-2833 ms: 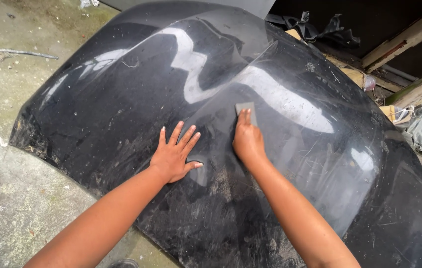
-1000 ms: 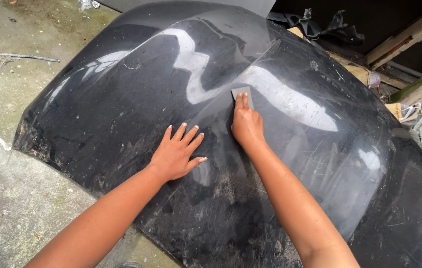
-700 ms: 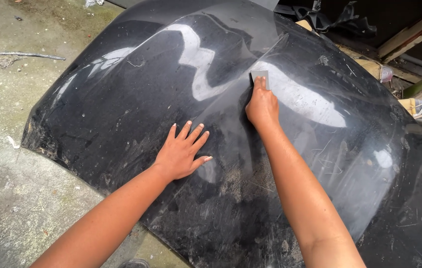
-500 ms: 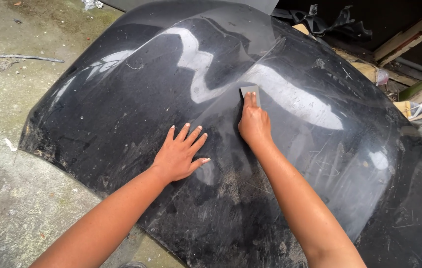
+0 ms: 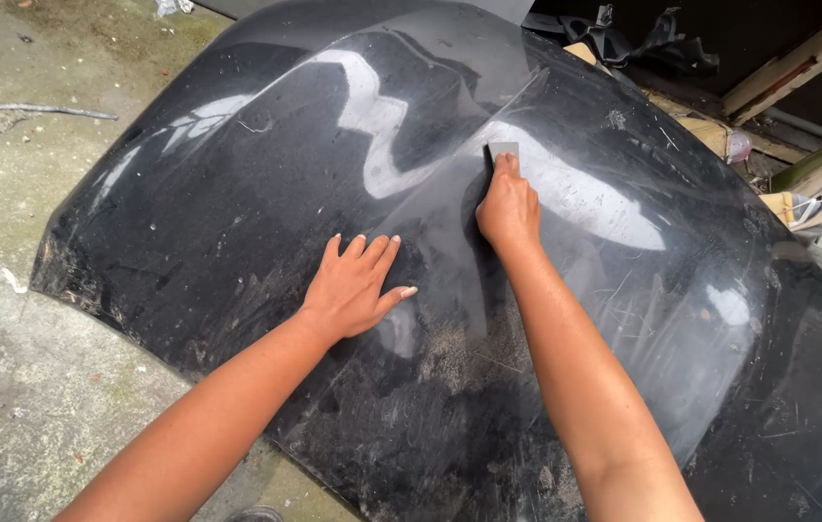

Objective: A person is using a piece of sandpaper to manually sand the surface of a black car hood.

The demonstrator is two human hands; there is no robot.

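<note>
1. Black car hood (image 5: 237,193), glossy, scratched and dusty, lies on the concrete floor (image 5: 14,387) and fills most of the view
2. Wood planks and scrap (image 5: 797,58) piled past the hood's far right edge
3. Left hand (image 5: 353,285) flat on the hood, fingers spread, gripping nothing
4. Right hand (image 5: 507,208) further up the hood, pressing small grey sanding pad (image 5: 504,150) under its fingertips against the central crease

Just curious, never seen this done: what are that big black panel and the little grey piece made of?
The black panel looks like painted sheet metal: glossy reflections, scuffed dull patches. The grey piece under the right hand seems thin abrasive sheet, though that's uncertain.
</note>
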